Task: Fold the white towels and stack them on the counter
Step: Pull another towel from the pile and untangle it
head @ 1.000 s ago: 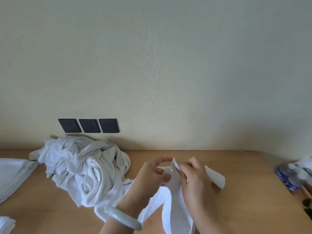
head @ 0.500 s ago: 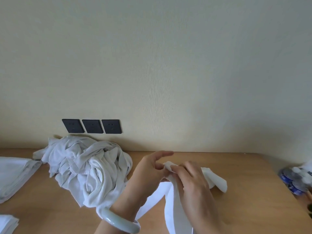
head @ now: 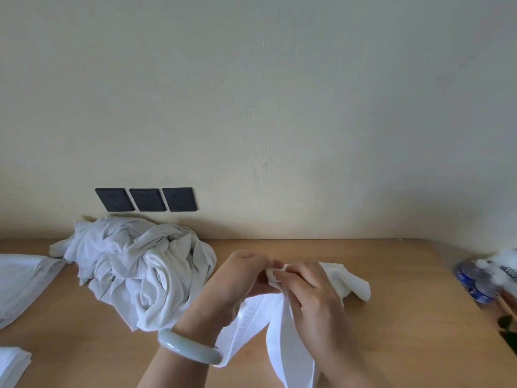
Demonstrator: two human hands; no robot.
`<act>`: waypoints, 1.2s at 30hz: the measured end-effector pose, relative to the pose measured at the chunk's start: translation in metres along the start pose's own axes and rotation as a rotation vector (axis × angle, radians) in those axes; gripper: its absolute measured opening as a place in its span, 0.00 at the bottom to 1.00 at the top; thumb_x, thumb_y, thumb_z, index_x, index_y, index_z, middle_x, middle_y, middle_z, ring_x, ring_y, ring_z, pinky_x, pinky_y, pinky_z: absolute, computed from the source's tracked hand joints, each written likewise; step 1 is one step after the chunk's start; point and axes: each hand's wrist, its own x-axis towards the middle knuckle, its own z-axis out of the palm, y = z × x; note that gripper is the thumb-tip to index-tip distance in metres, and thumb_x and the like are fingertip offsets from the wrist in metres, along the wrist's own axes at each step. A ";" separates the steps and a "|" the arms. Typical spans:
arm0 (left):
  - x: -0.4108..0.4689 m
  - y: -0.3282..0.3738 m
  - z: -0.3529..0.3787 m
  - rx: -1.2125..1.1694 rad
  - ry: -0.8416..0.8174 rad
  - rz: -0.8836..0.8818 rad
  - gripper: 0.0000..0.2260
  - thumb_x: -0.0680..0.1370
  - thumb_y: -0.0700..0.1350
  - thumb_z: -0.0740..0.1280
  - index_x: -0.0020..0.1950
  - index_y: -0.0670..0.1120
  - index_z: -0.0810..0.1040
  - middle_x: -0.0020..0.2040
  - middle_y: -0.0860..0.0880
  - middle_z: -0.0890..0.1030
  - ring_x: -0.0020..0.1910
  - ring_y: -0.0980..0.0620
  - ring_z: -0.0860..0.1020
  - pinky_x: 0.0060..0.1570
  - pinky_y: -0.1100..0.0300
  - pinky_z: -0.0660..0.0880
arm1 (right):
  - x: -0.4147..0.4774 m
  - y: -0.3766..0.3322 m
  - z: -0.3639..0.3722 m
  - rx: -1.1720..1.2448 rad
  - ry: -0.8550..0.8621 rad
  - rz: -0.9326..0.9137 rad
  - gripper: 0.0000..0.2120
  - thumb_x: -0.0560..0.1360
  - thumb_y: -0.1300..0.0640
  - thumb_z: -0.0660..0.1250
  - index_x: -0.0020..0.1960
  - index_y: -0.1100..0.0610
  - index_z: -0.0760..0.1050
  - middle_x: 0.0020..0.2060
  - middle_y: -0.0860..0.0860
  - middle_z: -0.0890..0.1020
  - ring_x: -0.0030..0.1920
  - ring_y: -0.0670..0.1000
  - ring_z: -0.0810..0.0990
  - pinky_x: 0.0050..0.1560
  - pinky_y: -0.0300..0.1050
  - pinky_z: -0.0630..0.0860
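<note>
The left hand (head: 240, 280) and right hand (head: 310, 295) meet fingertip to fingertip, both pinching a bunched white towel (head: 284, 340) above the surface (head: 405, 326). A crumpled towel pile (head: 140, 273) lies just left, with a folded towel (head: 22, 278) beyond it.

Worktop (head: 405, 289), free: bare wood from the right hand (head: 310, 292) out to the blue-topped containers (head: 475, 278) at the right edge; a bare strip along the wall (head: 279, 107) beyond the held towel (head: 282, 340); bare wood between the crumpled towel heap (head: 140, 275) and the folded towel (head: 22, 284) at far left.
Obstacles: heap, just beside the left hand (head: 240, 278); held towel draped over near centre; small folded stack (head: 11, 365), lower-left corner.
</note>
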 end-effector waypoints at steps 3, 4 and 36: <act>0.000 0.000 0.002 0.016 0.036 0.019 0.07 0.78 0.33 0.66 0.53 0.33 0.81 0.48 0.33 0.83 0.47 0.42 0.84 0.51 0.56 0.81 | 0.000 -0.001 -0.004 0.059 0.016 0.063 0.11 0.79 0.56 0.61 0.53 0.56 0.81 0.48 0.43 0.75 0.51 0.41 0.74 0.53 0.29 0.69; 0.000 0.000 0.004 0.023 0.056 0.024 0.07 0.77 0.32 0.67 0.54 0.34 0.81 0.46 0.34 0.84 0.45 0.43 0.84 0.49 0.57 0.82 | -0.001 -0.002 -0.004 0.070 0.026 0.095 0.09 0.79 0.56 0.61 0.52 0.55 0.80 0.48 0.43 0.75 0.51 0.40 0.74 0.53 0.29 0.69; 0.002 0.249 -0.064 -0.007 0.301 0.252 0.06 0.80 0.34 0.61 0.44 0.38 0.75 0.34 0.46 0.82 0.30 0.55 0.79 0.28 0.67 0.78 | 0.218 0.042 -0.254 0.029 -0.068 0.703 0.09 0.71 0.69 0.57 0.33 0.62 0.70 0.18 0.54 0.70 0.13 0.45 0.61 0.17 0.30 0.59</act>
